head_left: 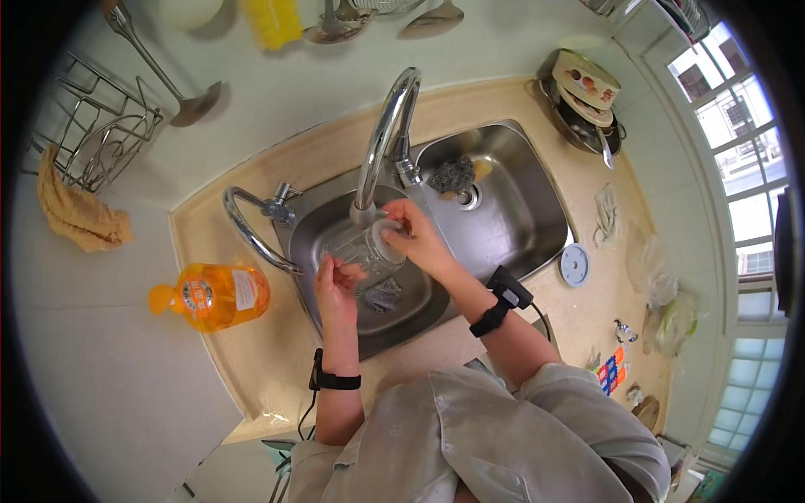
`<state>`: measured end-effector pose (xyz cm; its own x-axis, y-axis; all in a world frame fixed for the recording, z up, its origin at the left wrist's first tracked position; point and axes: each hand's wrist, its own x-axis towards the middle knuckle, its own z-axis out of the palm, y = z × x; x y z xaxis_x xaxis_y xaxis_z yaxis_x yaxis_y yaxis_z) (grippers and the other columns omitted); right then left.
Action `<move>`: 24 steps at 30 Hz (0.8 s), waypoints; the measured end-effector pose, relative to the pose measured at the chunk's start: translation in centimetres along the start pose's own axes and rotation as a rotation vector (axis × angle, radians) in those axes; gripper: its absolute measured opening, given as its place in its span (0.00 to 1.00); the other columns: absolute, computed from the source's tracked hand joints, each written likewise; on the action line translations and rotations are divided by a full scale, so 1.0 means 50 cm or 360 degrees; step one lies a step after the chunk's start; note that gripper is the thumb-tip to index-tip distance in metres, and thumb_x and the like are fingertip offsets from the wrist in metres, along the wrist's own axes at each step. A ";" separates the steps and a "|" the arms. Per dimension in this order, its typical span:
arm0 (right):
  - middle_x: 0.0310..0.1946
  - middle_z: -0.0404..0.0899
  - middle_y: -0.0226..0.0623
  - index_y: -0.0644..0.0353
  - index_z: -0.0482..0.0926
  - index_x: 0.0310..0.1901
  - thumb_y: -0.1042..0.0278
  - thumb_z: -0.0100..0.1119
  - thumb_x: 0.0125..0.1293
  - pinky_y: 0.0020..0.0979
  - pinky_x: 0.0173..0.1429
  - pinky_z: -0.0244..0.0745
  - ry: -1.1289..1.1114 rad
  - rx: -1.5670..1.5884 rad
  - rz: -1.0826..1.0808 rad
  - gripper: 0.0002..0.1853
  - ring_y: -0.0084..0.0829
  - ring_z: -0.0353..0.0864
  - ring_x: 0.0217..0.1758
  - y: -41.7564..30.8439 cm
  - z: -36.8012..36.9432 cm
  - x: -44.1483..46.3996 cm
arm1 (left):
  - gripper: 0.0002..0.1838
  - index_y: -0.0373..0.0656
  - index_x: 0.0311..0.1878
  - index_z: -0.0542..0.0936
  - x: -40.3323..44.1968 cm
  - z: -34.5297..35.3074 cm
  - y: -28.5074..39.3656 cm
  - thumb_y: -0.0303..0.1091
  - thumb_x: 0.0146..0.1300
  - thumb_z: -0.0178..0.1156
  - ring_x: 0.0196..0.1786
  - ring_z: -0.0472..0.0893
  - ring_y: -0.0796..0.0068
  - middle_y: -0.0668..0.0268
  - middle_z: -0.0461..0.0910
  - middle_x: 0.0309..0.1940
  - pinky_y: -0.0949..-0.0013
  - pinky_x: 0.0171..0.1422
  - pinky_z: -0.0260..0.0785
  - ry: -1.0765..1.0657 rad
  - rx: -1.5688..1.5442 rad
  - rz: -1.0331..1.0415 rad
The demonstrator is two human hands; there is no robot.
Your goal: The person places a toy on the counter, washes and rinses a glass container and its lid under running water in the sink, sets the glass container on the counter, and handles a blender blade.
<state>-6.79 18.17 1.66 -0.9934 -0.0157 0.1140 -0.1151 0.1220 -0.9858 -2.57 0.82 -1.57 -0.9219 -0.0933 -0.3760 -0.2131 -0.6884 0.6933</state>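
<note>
Over the left sink basin (314, 239), a clear glass cup (356, 249) lies tilted between both hands, just under the faucet spout (366, 201). My left hand (338, 281) has its fingers curled on the cup's near left side. My right hand (412, 239) grips the other end, where a round whitish disc (387, 241) shows; whether that is the cup's base or a lid I cannot tell. Below the hands, a grey scrubbing cloth (382, 295) rests in the basin.
A steel-wool scrubber (453, 174) sits by the drain in the right basin (528, 210). An orange dish soap bottle (222, 298) lies at left beside a small curved tap (243, 226). A blue-grey drain disc (574, 265) is right of the sink; a wok (579, 121) stands behind.
</note>
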 end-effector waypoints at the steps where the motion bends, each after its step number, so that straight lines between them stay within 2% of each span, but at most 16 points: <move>1: 0.38 0.74 0.30 0.63 0.74 0.43 0.75 0.57 0.60 0.22 0.45 0.67 -0.0160 0.0140 0.0167 0.09 0.18 0.71 0.41 -0.004 -0.012 0.010 | 0.13 0.42 0.32 0.73 0.003 -0.004 -0.002 0.42 0.67 0.51 0.25 0.78 0.68 0.60 0.79 0.22 0.67 0.35 0.71 0.0008 -0.0092 -0.0048; 2: 0.36 0.75 0.31 0.63 0.75 0.41 0.74 0.58 0.59 0.22 0.42 0.67 -0.0322 0.0283 0.0334 0.08 0.18 0.71 0.39 -0.009 -0.020 0.015 | 0.13 0.42 0.33 0.73 0.005 -0.010 -0.003 0.42 0.67 0.51 0.24 0.77 0.69 0.60 0.79 0.22 0.67 0.35 0.71 0.0019 -0.0182 -0.0096; 3: 0.36 0.75 0.31 0.63 0.75 0.41 0.74 0.58 0.59 0.22 0.42 0.67 -0.0321 0.0284 0.0337 0.08 0.18 0.71 0.39 -0.014 -0.028 0.016 | 0.13 0.42 0.33 0.73 0.007 -0.016 -0.004 0.42 0.67 0.51 0.24 0.77 0.69 0.60 0.79 0.22 0.67 0.35 0.71 0.0020 -0.0181 -0.0098; 5: 0.32 0.74 0.31 0.63 0.76 0.40 0.74 0.57 0.59 0.23 0.39 0.67 -0.0561 -0.0043 0.0376 0.07 0.20 0.71 0.34 -0.062 -0.040 0.022 | 0.12 0.43 0.33 0.73 0.012 -0.018 -0.002 0.41 0.67 0.51 0.24 0.77 0.70 0.60 0.79 0.22 0.67 0.35 0.70 -0.0114 -0.0237 -0.0133; 6: 0.32 0.74 0.31 0.63 0.76 0.40 0.74 0.57 0.59 0.23 0.39 0.67 -0.0562 -0.0044 0.0377 0.07 0.20 0.71 0.34 -0.062 -0.041 0.022 | 0.12 0.43 0.33 0.73 0.012 -0.019 -0.004 0.41 0.67 0.51 0.24 0.77 0.70 0.60 0.79 0.22 0.67 0.35 0.70 -0.0113 -0.0238 -0.0133; 8: 0.35 0.74 0.27 0.62 0.77 0.38 0.73 0.55 0.62 0.20 0.37 0.63 -0.0623 -0.0097 0.0148 0.04 0.17 0.69 0.36 -0.062 -0.041 0.023 | 0.11 0.44 0.32 0.73 0.012 -0.010 -0.001 0.40 0.67 0.51 0.22 0.74 0.73 0.64 0.76 0.19 0.69 0.34 0.69 0.0009 -0.0318 -0.0274; 9: 0.35 0.74 0.27 0.62 0.77 0.38 0.73 0.55 0.62 0.20 0.37 0.63 -0.0623 -0.0098 0.0149 0.04 0.17 0.69 0.36 -0.064 -0.043 0.025 | 0.11 0.44 0.32 0.73 0.018 -0.019 -0.004 0.40 0.67 0.51 0.22 0.74 0.73 0.64 0.76 0.19 0.69 0.34 0.69 0.0010 -0.0319 -0.0275; 12: 0.39 0.72 0.29 0.61 0.77 0.37 0.73 0.54 0.62 0.22 0.42 0.63 -0.0688 -0.0028 0.0026 0.04 0.20 0.70 0.41 -0.081 -0.054 0.028 | 0.11 0.46 0.31 0.73 0.033 -0.031 -0.010 0.40 0.67 0.51 0.20 0.69 0.76 0.69 0.70 0.16 0.72 0.33 0.67 -0.0117 -0.0604 -0.0423; 14: 0.43 0.70 0.32 0.61 0.76 0.34 0.73 0.55 0.60 0.26 0.50 0.62 -0.0729 0.0131 0.0013 0.02 0.25 0.69 0.49 -0.093 -0.055 0.022 | 0.11 0.47 0.31 0.73 0.020 0.003 0.009 0.41 0.68 0.50 0.20 0.65 0.78 0.72 0.66 0.15 0.72 0.37 0.66 0.0056 -0.0533 -0.0430; 18: 0.46 0.70 0.34 0.60 0.73 0.30 0.73 0.57 0.59 0.29 0.57 0.60 -0.0541 0.0000 -0.0203 0.03 0.30 0.67 0.53 -0.098 -0.036 -0.008 | 0.12 0.47 0.31 0.73 0.031 -0.017 0.006 0.42 0.68 0.48 0.20 0.68 0.76 0.71 0.71 0.18 0.67 0.41 0.66 -0.0157 -0.0614 -0.0460; 20: 0.52 0.67 0.37 0.59 0.71 0.33 0.74 0.59 0.57 0.32 0.63 0.57 -0.0360 -0.0417 -0.0270 0.06 0.32 0.64 0.60 -0.116 -0.027 -0.026 | 0.12 0.48 0.31 0.73 0.022 -0.003 0.012 0.43 0.68 0.48 0.27 0.74 0.73 0.68 0.77 0.26 0.64 0.46 0.66 -0.0143 -0.0476 -0.0254; 21: 0.52 0.67 0.37 0.59 0.71 0.33 0.74 0.59 0.57 0.32 0.63 0.57 -0.0359 -0.0418 -0.0266 0.06 0.32 0.64 0.60 -0.114 -0.025 -0.031 | 0.12 0.48 0.31 0.73 0.018 0.004 0.016 0.43 0.68 0.48 0.27 0.74 0.73 0.68 0.77 0.26 0.64 0.46 0.66 -0.0141 -0.0476 -0.0258; 23: 0.59 0.63 0.37 0.56 0.69 0.41 0.77 0.59 0.57 0.32 0.66 0.53 -0.0237 -0.0246 -0.0204 0.12 0.32 0.60 0.65 -0.107 -0.020 -0.039 | 0.12 0.48 0.31 0.73 0.012 0.012 0.022 0.43 0.67 0.50 0.38 0.78 0.71 0.66 0.80 0.35 0.62 0.50 0.66 -0.0051 -0.0382 -0.0103; 24: 0.59 0.63 0.37 0.56 0.69 0.41 0.77 0.59 0.57 0.32 0.66 0.53 -0.0239 -0.0245 -0.0200 0.12 0.32 0.60 0.65 -0.099 -0.019 -0.044 | 0.12 0.48 0.31 0.73 0.013 0.004 0.019 0.43 0.67 0.50 0.38 0.78 0.71 0.66 0.80 0.35 0.62 0.50 0.66 -0.0047 -0.0382 -0.0104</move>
<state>-4.05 18.53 6.41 -0.9611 -0.1861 0.2039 -0.2482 0.2593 -0.9333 -3.43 0.24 -1.04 -0.9184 -0.0243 -0.3949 -0.1931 -0.8436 0.5010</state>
